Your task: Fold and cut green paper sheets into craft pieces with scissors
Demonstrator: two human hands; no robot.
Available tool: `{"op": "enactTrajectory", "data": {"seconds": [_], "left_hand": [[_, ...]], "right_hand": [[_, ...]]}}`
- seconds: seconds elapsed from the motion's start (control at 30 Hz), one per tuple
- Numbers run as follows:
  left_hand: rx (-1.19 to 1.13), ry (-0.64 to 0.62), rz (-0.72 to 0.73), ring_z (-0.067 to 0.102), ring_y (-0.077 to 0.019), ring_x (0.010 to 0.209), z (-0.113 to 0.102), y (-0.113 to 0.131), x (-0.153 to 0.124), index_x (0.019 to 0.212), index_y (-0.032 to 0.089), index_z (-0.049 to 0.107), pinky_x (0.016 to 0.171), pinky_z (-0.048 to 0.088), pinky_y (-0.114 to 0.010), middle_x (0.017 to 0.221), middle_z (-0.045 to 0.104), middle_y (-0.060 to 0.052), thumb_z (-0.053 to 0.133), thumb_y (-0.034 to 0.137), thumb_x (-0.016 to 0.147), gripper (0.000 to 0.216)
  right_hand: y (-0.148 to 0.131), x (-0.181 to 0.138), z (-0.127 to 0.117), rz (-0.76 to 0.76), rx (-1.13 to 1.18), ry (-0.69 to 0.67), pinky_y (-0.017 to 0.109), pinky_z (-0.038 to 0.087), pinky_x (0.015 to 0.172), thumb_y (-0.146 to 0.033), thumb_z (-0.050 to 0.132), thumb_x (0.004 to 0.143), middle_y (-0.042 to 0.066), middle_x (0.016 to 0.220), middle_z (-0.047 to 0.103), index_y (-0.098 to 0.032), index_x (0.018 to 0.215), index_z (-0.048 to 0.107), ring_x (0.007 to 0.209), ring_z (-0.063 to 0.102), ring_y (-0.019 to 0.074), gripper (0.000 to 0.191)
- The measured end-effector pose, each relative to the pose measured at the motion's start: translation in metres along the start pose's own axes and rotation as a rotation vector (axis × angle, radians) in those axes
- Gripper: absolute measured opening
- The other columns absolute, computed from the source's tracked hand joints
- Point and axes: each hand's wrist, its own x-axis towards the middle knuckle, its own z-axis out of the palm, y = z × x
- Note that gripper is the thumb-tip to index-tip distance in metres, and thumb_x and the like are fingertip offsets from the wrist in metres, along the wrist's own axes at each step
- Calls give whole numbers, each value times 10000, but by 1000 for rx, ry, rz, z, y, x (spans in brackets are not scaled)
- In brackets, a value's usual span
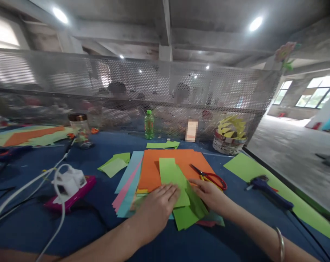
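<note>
Light green paper strips (169, 169) lie over a stack of orange paper (151, 165) in the middle of the table. My left hand (163, 200) rests flat on the green strips, fingers stretched out together and pressing down. At their right edge, my right hand (207, 193) pinches the green paper between thumb and fingers; the thumb is partly hidden. A darker green folded piece (190, 214) shows below, tilted and curling up toward the right hand. Red-handled scissors (221, 181) lie on the orange paper just beyond my right hand, blades pointing away to the left.
A purple power strip (81, 193) with white plugs and cables lies left. Small green sheets (114, 164), a glass jar (82, 133), a green bottle (149, 125) and a basket (227, 143) stand around. A glue gun (272, 193) rests on green paper at right. Mesh partition (165, 87) behind.
</note>
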Motion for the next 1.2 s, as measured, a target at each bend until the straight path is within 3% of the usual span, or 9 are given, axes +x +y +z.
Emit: {"op": "enactTrajectory", "data": {"seconds": [0.23,0.37,0.53,0.63,0.73,0.9,1.03,1.13,1.2], "left_hand": [[-30,-74,65,457,-269,1300,2,21,14,1389,68,427,1073,396,-398,1421,466,-177,394,34,747,644],[-9,-68,130,460,-280,1296,7,22,9,1376,67,447,1060,416,-407,1419,461,-179,415,41,732,645],[36,-40,160,492,-279,1269,9,16,4,1377,88,454,1033,454,-390,1403,482,-163,419,39,739,641],[109,-14,183,499,-294,1260,9,13,3,1380,60,438,993,490,-399,1408,471,-174,387,11,709,674],[186,81,212,497,-321,1258,10,11,4,1376,20,427,978,493,-424,1399,473,-205,368,19,735,643],[176,228,249,533,-304,1229,3,10,12,1352,82,468,1003,448,-420,1340,558,-178,411,126,864,493],[6,299,-58,605,-341,1112,-24,1,18,1242,183,563,904,490,-440,1212,660,-141,556,586,815,587],[-253,226,-525,672,-238,688,-45,-12,24,833,229,635,636,511,-336,730,701,-35,468,623,849,427],[-657,166,-580,664,-215,728,-51,-19,29,837,218,616,607,502,-289,749,685,-29,458,610,862,423]], "right_hand": [[8,1,2,73,3,-32,175,323,382,-257,493,864,-68,497,543,-142,1253,569,383,475,98,412],[5,0,-2,58,-63,38,200,380,478,-233,525,845,-35,580,608,-137,1252,571,506,550,124,421],[-9,-4,-11,32,-176,180,276,429,731,-178,551,817,79,992,677,-174,1074,643,828,610,184,274],[-17,-9,-16,54,-207,149,260,410,603,-251,507,871,49,732,683,-184,781,669,662,603,172,197],[-19,-15,-15,110,-185,15,229,351,435,-431,456,916,10,404,542,-187,464,558,397,512,126,523],[-10,-11,-3,220,274,-120,168,326,327,-531,551,840,-38,433,538,-185,625,569,352,521,103,408],[-4,0,-7,181,359,42,166,379,330,-480,576,813,-66,515,507,-193,718,517,387,524,96,308],[-2,5,-15,126,393,208,164,392,352,-494,522,845,-78,563,436,-202,742,482,421,469,78,313],[-3,5,-16,89,414,241,169,400,371,-521,505,854,-77,584,412,-203,764,492,453,448,81,331]]}}
